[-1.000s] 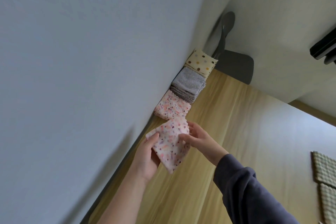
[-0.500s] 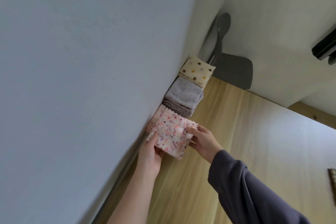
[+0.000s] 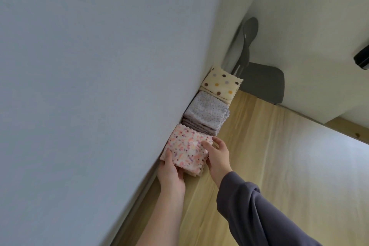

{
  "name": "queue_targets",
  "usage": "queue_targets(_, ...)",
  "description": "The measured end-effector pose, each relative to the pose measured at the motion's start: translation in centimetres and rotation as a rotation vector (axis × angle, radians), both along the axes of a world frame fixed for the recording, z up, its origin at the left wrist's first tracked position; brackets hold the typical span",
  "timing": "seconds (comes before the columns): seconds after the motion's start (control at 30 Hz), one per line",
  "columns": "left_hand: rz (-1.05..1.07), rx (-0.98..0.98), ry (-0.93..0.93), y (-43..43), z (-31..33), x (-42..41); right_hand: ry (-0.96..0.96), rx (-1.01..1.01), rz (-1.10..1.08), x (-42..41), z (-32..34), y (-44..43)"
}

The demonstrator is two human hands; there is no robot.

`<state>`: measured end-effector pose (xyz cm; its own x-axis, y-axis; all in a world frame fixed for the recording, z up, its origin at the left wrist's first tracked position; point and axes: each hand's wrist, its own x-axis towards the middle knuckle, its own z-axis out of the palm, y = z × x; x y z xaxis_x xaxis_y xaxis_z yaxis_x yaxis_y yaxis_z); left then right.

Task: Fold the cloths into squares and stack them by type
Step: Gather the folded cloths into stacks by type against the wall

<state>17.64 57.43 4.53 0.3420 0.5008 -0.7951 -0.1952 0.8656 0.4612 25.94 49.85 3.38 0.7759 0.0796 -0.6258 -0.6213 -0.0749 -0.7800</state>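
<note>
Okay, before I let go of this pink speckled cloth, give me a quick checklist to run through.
1. The pink speckled cloth is over the matching pink pile, not the grey stack: ok.
2. Cloth folded to a square: ok.
3. Edges flush with the layers beneath: cannot tell, the hands cover the near corners.
4. Gap to the grey stack: cannot tell.
5. Hands free of the cloth: not ok; left hand grips the near corner, right hand pinches the right edge.
6. The cream dotted stack is tidy: ok.

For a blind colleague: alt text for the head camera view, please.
A left hand and right hand hold a folded pink speckled cloth against the wall; a grey stack and a cream polka-dot stack lie beyond, on a wooden table.
</note>
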Motion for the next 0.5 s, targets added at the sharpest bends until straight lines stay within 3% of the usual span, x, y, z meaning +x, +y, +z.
queue_targets(0.13, -0.005, 0.010, 0.023, -0.1, 1.1, 0.2, -0.265, -0.201, 0.099, -1.1, 1.2, -0.1)
queue_targets(0.23, -0.050, -0.005, 0.031, 0.4, 1.9, 0.0, -0.690, -0.504, 0.347, -2.2, 1.8, -0.9)
queue_targets(0.3, -0.051, -0.037, 0.002, 0.7, 2.4, -0.3, -0.923, -0.590, 0.610, -2.7, 1.6, -0.9)
queue_targets(0.4, -0.088, -0.029, -0.024, 0.7, 3.1, -1.3, -0.907, -0.654, 1.051, -2.7, 1.2, -0.3)
queue_targets(0.5, -0.148, 0.015, -0.031, 0.7, 3.0, -2.8, -0.899, -0.847, 1.232, -2.6, 0.5, 0.4)
